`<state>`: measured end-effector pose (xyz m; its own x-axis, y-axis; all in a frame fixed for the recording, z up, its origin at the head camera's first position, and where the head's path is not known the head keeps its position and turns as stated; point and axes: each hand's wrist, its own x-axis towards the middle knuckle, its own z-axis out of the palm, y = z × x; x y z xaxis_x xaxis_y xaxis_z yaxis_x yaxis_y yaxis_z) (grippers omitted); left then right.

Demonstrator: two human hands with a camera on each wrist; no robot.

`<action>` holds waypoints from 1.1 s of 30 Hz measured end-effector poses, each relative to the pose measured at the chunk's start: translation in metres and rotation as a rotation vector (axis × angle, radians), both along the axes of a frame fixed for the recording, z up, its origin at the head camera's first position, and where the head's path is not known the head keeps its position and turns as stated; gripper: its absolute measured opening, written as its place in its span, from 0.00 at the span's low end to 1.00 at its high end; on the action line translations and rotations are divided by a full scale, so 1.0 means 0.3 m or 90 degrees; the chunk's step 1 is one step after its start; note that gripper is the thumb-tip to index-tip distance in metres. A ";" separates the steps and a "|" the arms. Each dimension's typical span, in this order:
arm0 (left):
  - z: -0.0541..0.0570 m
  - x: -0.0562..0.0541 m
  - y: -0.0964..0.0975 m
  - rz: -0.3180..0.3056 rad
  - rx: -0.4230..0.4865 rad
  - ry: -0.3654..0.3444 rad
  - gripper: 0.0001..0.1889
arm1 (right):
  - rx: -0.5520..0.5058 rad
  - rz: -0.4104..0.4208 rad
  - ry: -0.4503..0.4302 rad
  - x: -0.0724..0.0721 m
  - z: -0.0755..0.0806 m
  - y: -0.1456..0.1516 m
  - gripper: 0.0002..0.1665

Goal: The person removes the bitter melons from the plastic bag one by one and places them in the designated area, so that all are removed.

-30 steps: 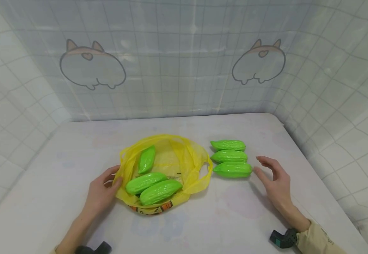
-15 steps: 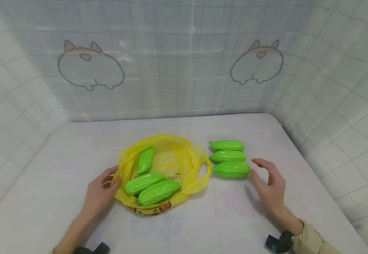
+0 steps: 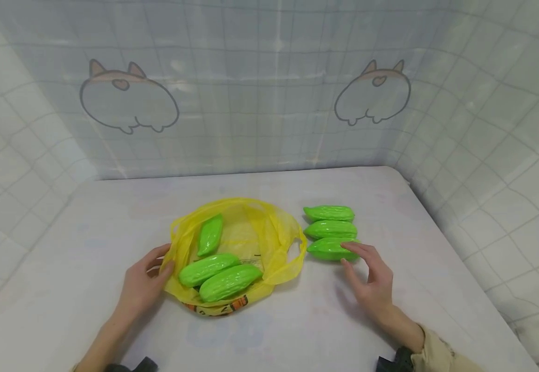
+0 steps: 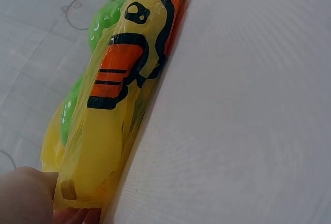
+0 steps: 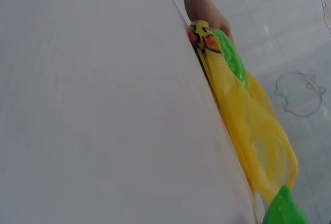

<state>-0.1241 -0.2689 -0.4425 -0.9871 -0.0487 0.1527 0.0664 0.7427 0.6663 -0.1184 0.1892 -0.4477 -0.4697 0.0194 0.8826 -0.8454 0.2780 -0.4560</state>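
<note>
My left hand pinches the left rim of a yellow plastic bag, which lies with its mouth spread wide. Inside are two bumpy green bitter melons side by side, plus another green piece farther back, partly covered by the bag. To the right of the bag, three more bitter melons lie in a row. Over the right end of the nearest bitter melon is my right hand, thumb and fingers apart; contact cannot be made out. In the left wrist view, the thumb is at the bag's edge.
Everything lies on a white table with faint prints. A grid-patterned curtain with animal drawings closes off the back and both sides. The bag's loose handle reaches close to the tips of the melons in the row.
My right hand has moved left, from beside the row of bitter melons to over the nearest one's right end. The left hand keeps its hold on the bag; the view has shifted slightly.
</note>
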 end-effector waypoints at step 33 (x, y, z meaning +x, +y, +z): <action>0.002 0.003 0.004 0.007 0.004 -0.026 0.25 | 0.162 0.106 -0.033 0.002 -0.046 -0.268 0.26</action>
